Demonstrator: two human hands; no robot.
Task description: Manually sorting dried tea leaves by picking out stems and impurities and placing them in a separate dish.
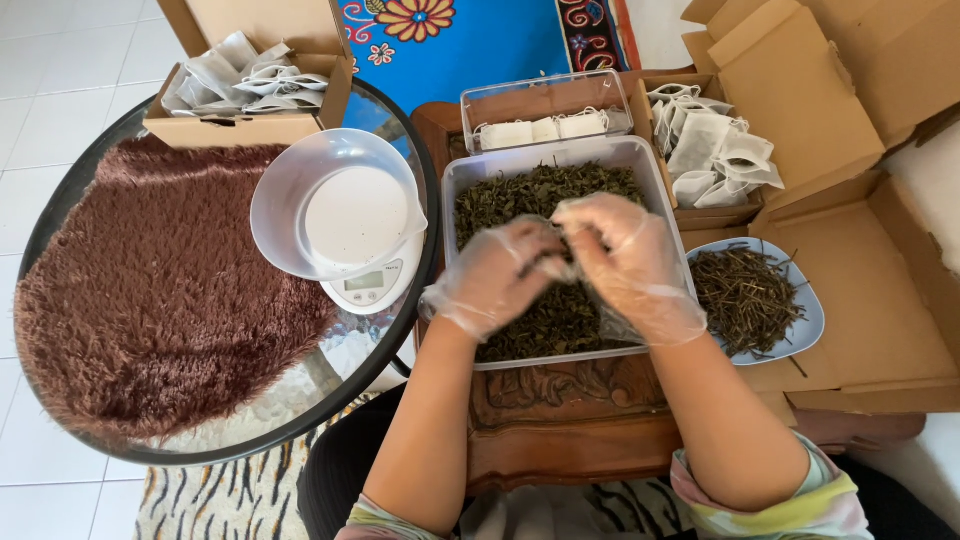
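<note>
Both of my hands, in thin clear disposable gloves, meet over the clear rectangular plastic tub (455,185) of dark green dried leaves (530,195) on the carved wooden table (560,410). My left hand (495,275) is curled, fingertips pinched on something small and pale that I cannot identify; my right hand (630,260) is likewise half closed, fingertips drawn against the left, and what it holds is hidden. In my judgement the work goes best kept low over the tub, so loose leaf falls back in, with a light pinch that crushes nothing. Just right of the tub lies a pale blue oval plate (812,325) of brown dried stems (745,295). Behind the tub stands a smaller clear plastic container (545,100) with white folded sachets. Open brown cardboard boxes of white drawstring filter bags sit far right (715,150) and far left (245,80). On the round glass table, a white digital kitchen scale (365,285) carries a translucent bowl (290,190) beside a shaggy brown mat (150,290).
</note>
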